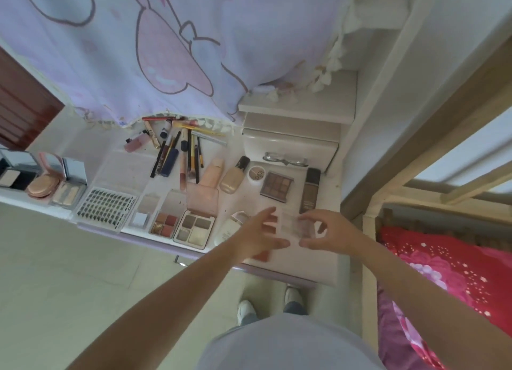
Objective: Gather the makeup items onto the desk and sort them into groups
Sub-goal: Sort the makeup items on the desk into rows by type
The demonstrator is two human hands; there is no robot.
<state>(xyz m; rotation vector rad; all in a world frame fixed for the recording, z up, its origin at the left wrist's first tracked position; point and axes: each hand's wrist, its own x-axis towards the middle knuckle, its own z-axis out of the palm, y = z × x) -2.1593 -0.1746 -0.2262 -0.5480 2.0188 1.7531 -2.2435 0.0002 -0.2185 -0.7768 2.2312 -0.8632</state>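
Down at the near right corner of the worktop [318, 267] is where I've got both hands right now. My right hand [329, 229] is pinching a small clear plastic case [297, 225] between thumb and fingertips, held just above the surface. It's blurry, so I can't tell if it's a lid or a whole compact. My left hand [260, 235] is next to it with fingers spread and relaxed, reaching toward the case's left edge, maybe touching it, hard to say. Something reddish [261, 256] sits under that hand, mostly hidden.

The bit that matters for the next move: the palettes are all lined up along the front edge off to my left. The four-pan one with the pink lid up [195, 228] is nearest, then the reddish quad [164, 223], then the lash tray [106, 206]. A white bottle [230, 227] lies between them and my left hand. The brown nine-pan palette [275, 186] sits further back, nearly straight ahead of the case.

So if this thing belongs with the palettes, my guess is it travels left along the front edge, and the left hand is the closer one for that. A handoff would make sense. The brush and pencil pile [180, 153] is well back and doesn't come into it.
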